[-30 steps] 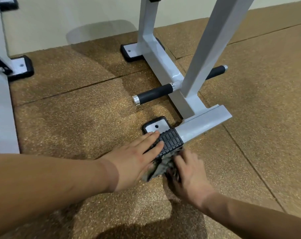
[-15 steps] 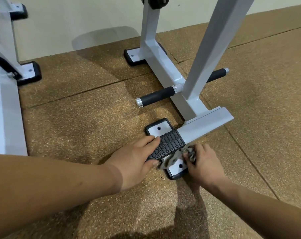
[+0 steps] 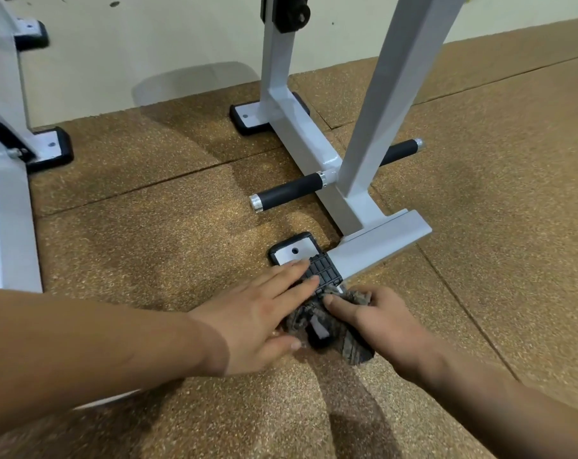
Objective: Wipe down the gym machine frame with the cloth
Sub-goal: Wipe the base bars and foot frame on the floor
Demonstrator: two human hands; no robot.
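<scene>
The cloth (image 3: 354,350), grey and mottled, is bunched on the floor (image 3: 155,260) at the near end of the white frame (image 3: 377,246), draped over the near foot plate, of which only a small white patch is seen. It is held down by the right hand (image 3: 380,323), whose fingers are curled over it with the forefinger stretched toward the black ribbed pad (image 3: 325,271). The left hand (image 3: 258,313) is laid flat, fingers straight and slightly spread, with the fingertips on that pad and the thumb touching the floor. A second plate (image 3: 292,251) is seen just beyond the pad. Two black grips (image 3: 287,192) are set crosswise on the frame farther back.
</scene>
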